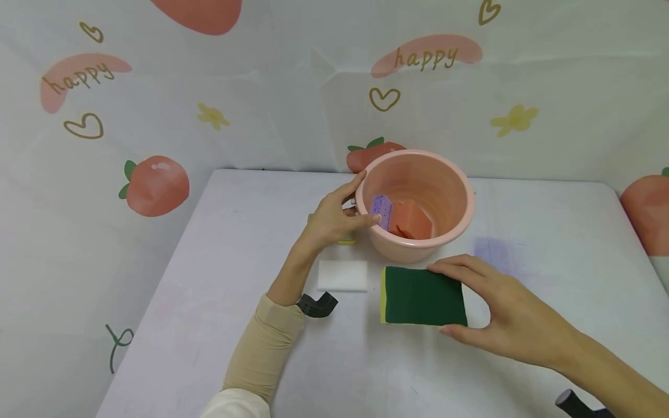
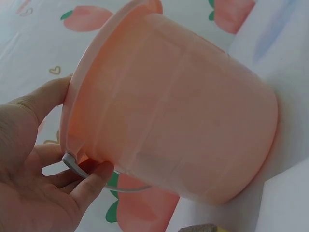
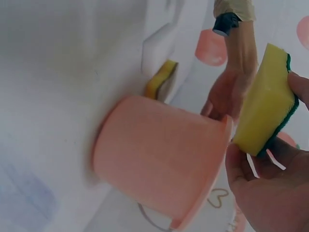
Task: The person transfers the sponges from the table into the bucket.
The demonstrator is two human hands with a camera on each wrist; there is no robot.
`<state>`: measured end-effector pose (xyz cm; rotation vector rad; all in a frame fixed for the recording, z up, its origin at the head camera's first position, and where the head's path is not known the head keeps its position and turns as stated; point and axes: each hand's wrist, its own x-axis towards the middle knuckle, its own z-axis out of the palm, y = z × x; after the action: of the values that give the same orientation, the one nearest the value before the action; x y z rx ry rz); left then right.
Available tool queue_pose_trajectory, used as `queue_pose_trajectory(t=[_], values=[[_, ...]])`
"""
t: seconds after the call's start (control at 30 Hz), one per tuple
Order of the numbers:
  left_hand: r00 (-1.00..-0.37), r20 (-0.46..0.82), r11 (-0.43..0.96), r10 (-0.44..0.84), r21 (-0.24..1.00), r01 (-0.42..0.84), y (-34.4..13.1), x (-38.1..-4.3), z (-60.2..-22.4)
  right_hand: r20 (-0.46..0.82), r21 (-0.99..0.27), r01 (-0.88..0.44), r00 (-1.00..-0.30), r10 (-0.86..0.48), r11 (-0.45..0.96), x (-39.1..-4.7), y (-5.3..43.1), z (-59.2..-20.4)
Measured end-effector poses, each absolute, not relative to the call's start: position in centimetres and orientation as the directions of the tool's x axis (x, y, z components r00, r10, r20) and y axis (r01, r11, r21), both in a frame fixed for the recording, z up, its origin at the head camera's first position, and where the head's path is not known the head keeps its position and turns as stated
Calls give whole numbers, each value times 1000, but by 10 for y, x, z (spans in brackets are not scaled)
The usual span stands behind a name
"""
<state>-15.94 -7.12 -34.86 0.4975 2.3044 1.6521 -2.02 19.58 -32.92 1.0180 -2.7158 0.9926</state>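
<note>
- Left hand [image 1: 331, 220]: gripping pink bucket [image 1: 407, 251] at its rim, thumb and fingers spread along the edge; grey handle [image 2: 75, 166] right by the fingers.
- Right hand [image 1: 507, 313]: pinching green-and-yellow sponge [image 1: 425, 296] at one end, thumb on one edge, fingers on the opposite one.
- That sponge: off the table [image 1: 219, 325], near the bucket, outside it. Green face up from where I'm standing.
- Bucket: on the table, purple block [image 1: 382, 209] and orange piece [image 1: 413, 219] inside.
- White block [image 1: 342, 276]: on the table, left of the held sponge.
- Yellow-and-grey sponge [image 3: 164, 81]: just beside the bucket, mostly behind the left hand from my side.
</note>
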Motion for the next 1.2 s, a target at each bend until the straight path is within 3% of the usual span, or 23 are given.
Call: queue_pose_trajectory(t=[0.23,0.63,1.2], values=[[-915,5,306,403,942,140,-72,-167,-367,184,-533,-546,-820,-542,646,-29,201,-315],[-904,-30,325,426,938,122,-71,-154,-337,301,-502,-607,-790,-534,616,-49,207,-302],[-904,-34,323,427,939,117,-71,-152,-337,366,-492,-606,-795,-484,624,-78,213,-297]])
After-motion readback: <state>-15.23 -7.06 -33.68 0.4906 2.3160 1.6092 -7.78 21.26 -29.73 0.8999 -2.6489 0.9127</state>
